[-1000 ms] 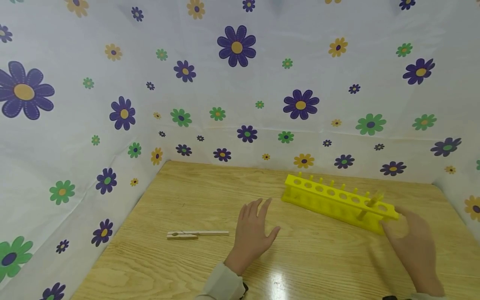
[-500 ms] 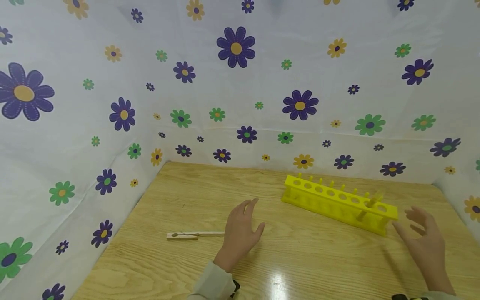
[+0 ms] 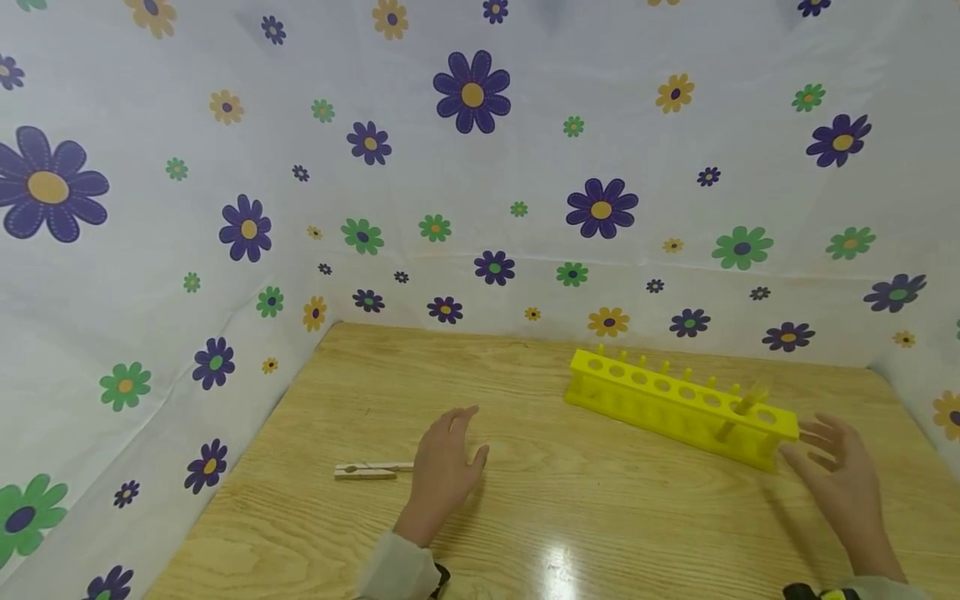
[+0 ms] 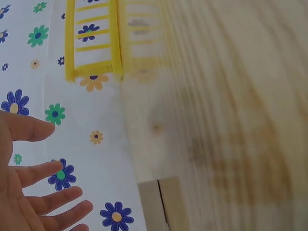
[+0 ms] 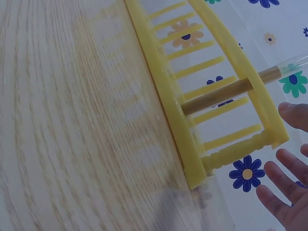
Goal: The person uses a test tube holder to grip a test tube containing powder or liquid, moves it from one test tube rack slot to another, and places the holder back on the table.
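Tabletop: yellow rack toward far right corner, base flat, likely for stability.
Right hand, fingers spread, empty, beside rack's end; left hand, spread, empty, hiding wooden clamp's tip nearer left edge. Tube passes through rack, apparently for support.

Left sleeve: pale grey-beige cuff
Left wristband: black
Right sleeve: pale, same tone
Right wristband: black, yellow patch
Left hand, right hand: bare

Clothespin left, rack right, tube in rack
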{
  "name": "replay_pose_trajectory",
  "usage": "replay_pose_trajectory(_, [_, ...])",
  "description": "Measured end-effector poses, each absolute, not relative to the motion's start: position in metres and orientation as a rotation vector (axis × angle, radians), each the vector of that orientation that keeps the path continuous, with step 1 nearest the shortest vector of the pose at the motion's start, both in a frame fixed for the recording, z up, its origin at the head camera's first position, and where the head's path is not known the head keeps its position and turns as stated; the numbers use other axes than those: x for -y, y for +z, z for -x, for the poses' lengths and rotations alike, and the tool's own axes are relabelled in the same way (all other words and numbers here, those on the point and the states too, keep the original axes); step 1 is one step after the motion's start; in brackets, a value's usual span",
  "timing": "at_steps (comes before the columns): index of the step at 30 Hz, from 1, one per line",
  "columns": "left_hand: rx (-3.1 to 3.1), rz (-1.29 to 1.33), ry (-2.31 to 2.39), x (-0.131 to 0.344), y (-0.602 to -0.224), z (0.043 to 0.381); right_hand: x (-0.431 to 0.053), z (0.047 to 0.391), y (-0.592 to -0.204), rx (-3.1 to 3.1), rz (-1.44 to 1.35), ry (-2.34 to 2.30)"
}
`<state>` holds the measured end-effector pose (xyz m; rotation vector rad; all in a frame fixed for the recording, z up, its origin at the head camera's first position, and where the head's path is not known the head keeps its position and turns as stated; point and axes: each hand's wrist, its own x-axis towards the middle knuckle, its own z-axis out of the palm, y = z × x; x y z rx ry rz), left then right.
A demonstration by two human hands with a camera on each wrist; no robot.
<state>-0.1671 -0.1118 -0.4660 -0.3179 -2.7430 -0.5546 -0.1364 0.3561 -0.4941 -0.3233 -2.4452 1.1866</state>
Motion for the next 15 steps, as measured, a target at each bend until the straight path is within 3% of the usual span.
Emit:
replay_pose_trajectory(5, [2.774,0.255,-0.547,0.124,-0.472,0.166,-0.341,0.128,-0.476,2.5,0.307,1.211])
replay_pose_trajectory(15, [2.808,0.158,-0.561,0.148,-0.479,0.168,-0.338,0.129,-0.476,2.553,0.353,1.217])
